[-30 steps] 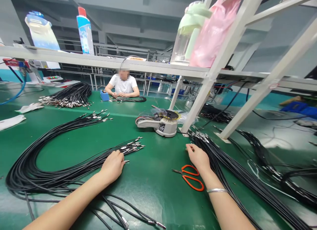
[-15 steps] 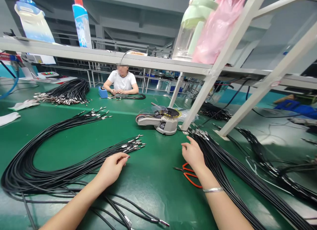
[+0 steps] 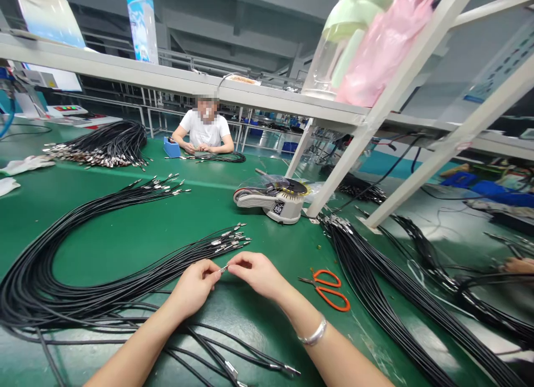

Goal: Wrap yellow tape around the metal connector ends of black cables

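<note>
My left hand (image 3: 197,284) pinches a black cable near its end, where a small metal connector (image 3: 224,269) sticks out between thumb and forefinger. From the right, my right hand (image 3: 261,274) meets it, thumb and forefinger closed on the connector's tip. Just behind my hands lie the metal ends of a curved bundle of black cables (image 3: 62,231). Several loose cables (image 3: 200,351) run beneath my left forearm. Orange-handled scissors (image 3: 329,289) rest on the green table, right of my right hand.
A grey round tape dispenser (image 3: 287,206) stands ahead. More cable bundles lie at right (image 3: 375,287) and back left (image 3: 104,145). White shelf posts (image 3: 354,153) rise at right. Across the table sits a person in a white shirt (image 3: 204,128), near a blue block (image 3: 171,148).
My right hand has moved left from beside the right cable bundle to the connector at my left hand, and its fingers have closed. The scissors are now uncovered.
</note>
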The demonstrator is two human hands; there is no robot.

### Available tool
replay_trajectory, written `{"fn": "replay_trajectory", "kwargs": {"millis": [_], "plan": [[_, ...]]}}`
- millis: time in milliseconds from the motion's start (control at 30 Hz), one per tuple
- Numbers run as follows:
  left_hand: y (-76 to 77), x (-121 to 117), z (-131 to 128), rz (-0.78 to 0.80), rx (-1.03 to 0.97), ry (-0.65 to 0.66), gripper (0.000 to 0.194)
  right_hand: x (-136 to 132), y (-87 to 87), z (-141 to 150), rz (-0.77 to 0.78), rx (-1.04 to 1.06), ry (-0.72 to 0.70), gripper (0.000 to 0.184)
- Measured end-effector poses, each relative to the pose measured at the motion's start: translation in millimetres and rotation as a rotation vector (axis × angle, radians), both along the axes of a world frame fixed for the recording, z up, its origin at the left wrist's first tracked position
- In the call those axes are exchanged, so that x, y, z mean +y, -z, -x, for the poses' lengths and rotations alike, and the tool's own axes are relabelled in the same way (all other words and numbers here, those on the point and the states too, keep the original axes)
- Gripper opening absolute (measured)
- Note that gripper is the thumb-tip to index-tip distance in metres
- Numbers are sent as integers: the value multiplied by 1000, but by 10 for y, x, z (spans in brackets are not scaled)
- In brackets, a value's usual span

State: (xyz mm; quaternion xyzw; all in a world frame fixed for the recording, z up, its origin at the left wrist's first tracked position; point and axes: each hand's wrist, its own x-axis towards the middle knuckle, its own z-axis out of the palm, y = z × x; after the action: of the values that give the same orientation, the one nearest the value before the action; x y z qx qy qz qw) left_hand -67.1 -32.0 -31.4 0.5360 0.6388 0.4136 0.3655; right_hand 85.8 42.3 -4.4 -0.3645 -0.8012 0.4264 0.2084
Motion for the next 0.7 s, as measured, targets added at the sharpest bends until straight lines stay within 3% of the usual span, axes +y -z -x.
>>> {"fn": "replay_trajectory", "kwargs": {"millis": [167, 400, 567, 700], "plan": [[48, -50, -46, -146, 81, -6, 22, -9, 66, 72, 57, 28, 92, 13], [356, -15, -26, -535, 447, -46, 24, -24, 152, 81, 150, 79, 205, 10], [355, -10, 20, -725, 585, -80, 27, -53, 217, 107, 289, 154, 240, 10], [390, 22, 67, -743, 569, -21, 24, 86, 115, 52, 448, 225, 222, 8]]}}
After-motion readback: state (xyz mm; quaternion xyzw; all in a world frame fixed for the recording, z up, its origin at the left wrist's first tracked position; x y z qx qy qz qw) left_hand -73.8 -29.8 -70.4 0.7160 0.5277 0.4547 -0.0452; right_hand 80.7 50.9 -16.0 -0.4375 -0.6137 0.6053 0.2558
